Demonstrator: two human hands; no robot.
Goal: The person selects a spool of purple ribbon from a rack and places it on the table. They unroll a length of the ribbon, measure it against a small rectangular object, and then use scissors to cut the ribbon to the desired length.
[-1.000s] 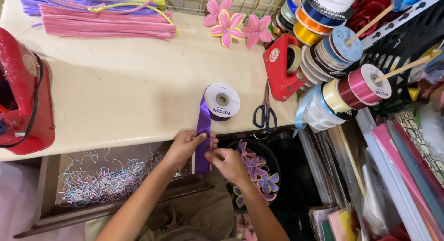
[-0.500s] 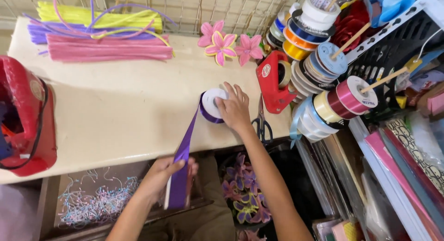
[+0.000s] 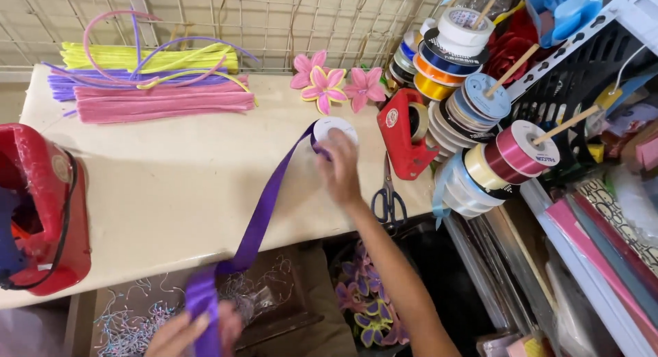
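A purple ribbon (image 3: pixel 260 216) runs in a long strip from a white spool (image 3: pixel 332 129) on the cream table (image 3: pixel 171 186) down to the lower left. My right hand (image 3: pixel 340 166) rests on the spool and holds it down. My left hand (image 3: pixel 192 329) is below the table's front edge, closed around the ribbon's free end. The ribbon is stretched fairly straight between the two hands.
Scissors (image 3: pixel 389 196) and a red tape dispenser (image 3: pixel 406 134) lie right of the spool. Pink ribbon flowers (image 3: pixel 332 86), pipe cleaners (image 3: pixel 154 83), a red device (image 3: pixel 41 210) at left, ribbon rolls on pegs (image 3: pixel 480 117) at right. A tub of purple flowers (image 3: pixel 367 302) sits below.
My right hand has pushed the spool farther back on the table. My left hand has pulled the ribbon's end down and left, so a longer strip is unrolled.
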